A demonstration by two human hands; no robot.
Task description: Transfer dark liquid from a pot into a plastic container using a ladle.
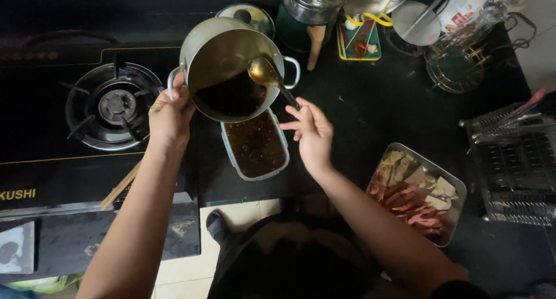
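Note:
My left hand (169, 115) grips the left handle of a steel pot (215, 48), holding it tilted over a rectangular container (256, 145). Dark brown liquid pools at the pot's lower lip, and the container below is filled with the same dark sauce. My right hand (311, 131) holds the handle of a metal ladle (265, 74), whose bowl sits inside the pot above the liquid.
A gas burner (114, 106) is on the black stove to the left, with wooden chopsticks (120, 186) below it. A metal tray of sliced food (418, 190) lies at the right. A wire rack (511, 160) stands far right; jars and lids crowd the back.

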